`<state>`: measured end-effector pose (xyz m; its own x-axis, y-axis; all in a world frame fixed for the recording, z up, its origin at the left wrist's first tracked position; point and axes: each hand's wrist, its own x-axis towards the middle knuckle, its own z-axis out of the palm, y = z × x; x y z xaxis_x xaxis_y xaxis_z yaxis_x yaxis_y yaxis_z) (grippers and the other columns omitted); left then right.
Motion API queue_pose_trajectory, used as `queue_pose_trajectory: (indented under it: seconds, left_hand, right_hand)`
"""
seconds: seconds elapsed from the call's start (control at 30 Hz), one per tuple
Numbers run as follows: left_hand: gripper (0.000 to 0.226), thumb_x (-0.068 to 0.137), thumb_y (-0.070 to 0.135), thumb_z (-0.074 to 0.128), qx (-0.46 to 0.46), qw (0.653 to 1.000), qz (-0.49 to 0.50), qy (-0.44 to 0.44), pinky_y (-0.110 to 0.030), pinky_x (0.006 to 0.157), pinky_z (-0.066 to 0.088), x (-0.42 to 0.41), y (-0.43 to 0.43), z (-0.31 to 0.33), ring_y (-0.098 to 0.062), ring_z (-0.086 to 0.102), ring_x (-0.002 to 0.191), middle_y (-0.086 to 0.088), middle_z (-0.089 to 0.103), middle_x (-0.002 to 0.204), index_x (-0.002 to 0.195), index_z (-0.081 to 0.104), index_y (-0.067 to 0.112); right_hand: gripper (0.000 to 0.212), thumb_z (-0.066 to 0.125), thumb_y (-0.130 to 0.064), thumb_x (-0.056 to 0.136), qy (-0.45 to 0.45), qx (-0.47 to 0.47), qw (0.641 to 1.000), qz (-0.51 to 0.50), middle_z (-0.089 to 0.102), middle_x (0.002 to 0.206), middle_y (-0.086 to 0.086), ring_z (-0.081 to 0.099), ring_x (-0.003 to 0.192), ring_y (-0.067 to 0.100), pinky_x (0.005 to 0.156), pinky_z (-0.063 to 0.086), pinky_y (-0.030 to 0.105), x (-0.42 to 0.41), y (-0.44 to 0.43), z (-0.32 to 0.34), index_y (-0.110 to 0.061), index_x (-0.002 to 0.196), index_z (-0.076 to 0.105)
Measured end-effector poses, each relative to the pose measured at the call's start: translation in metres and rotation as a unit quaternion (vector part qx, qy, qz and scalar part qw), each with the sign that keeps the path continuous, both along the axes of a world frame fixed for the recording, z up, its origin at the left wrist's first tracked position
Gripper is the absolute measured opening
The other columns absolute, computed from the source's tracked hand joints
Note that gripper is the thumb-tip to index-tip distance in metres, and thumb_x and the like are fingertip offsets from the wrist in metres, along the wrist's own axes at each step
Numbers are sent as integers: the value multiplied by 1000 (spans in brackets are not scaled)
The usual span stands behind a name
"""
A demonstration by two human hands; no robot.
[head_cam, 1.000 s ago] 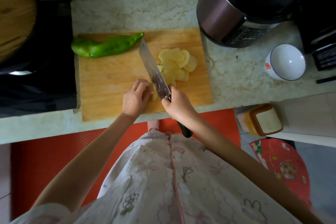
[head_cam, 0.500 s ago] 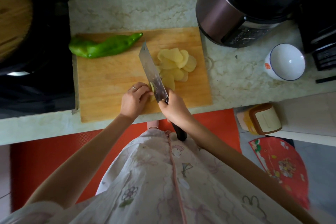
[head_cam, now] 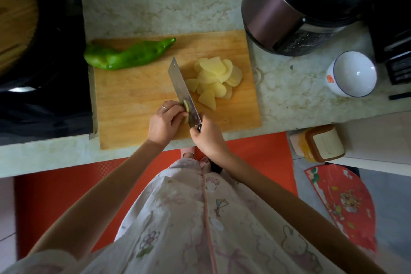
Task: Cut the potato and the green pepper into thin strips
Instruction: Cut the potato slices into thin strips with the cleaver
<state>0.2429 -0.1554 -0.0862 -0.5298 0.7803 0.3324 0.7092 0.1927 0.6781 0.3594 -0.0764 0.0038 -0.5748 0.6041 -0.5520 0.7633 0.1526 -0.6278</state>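
A wooden cutting board (head_cam: 138, 95) lies on the counter. On its far left rests a whole green pepper (head_cam: 129, 55). A pile of pale potato slices (head_cam: 215, 79) sits on the board's right half. My left hand (head_cam: 165, 121) curls its fingers over a small remaining potato piece (head_cam: 186, 107) near the board's front. My right hand (head_cam: 208, 138) grips the handle of a cleaver (head_cam: 181, 87), whose blade stands against that piece, right beside my left fingertips. Most of the potato piece is hidden under my fingers.
A dark rice cooker (head_cam: 307, 6) stands behind the board's right corner. A white bowl (head_cam: 352, 73) sits on the counter to the right. A black stove (head_cam: 44, 73) with a wooden-lidded pan (head_cam: 13, 13) borders the board's left. An orange-lidded container (head_cam: 320, 143) sits lower right.
The cleaver has shifted slightly left along the potato piece, and my left hand has drawn back with it. The pile of slices and the pepper stay put.
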Motion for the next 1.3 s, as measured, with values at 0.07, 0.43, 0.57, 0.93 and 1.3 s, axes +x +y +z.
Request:
queue_pose_trajectory:
  seconds: [0.07,0.43,0.57,0.93,1.3]
  left_hand:
    - [20,89,19,59,14,999,11,35,-34,58,47,3,-2,1,-23,50,85,1,51,97,82,68,3]
    - [20,84,4,45,4,992,87,-89,-22,78,42,13,-14,21,-17,48,89,-19,55,97,102,54,0]
    - [43,80,37,61,-121,989,42,-77,-35,75,42,19,-11,13,-27,55,89,-12,56,109,111,51,10]
    - [30,78,7,59,-143,979,121,-79,-35,63,47,6,3,23,-36,62,75,-16,65,88,107,61,1]
    - [41,86,2,57,-146,949,144,-240,-27,59,43,-6,14,39,-15,59,71,2,59,94,125,48,11]
  right_hand:
    - [15,48,-9,90,3,5,1000,-13,45,66,-2,49,66,22,59,34,28,2,-3,-3,-1,101,53]
    - [3,47,-11,92,25,-21,999,-29,45,65,-7,42,56,4,49,29,16,5,2,-9,-10,93,50]
    - [10,48,-12,92,26,-21,999,-27,46,66,-5,44,57,5,51,32,19,3,5,-10,-8,99,53]
    - [4,49,-9,90,34,35,999,13,46,61,-1,42,51,10,49,30,22,18,25,-4,-6,89,51]
    - [23,50,-2,91,198,85,971,-98,43,53,-10,38,45,6,45,32,25,46,65,20,-24,91,55]
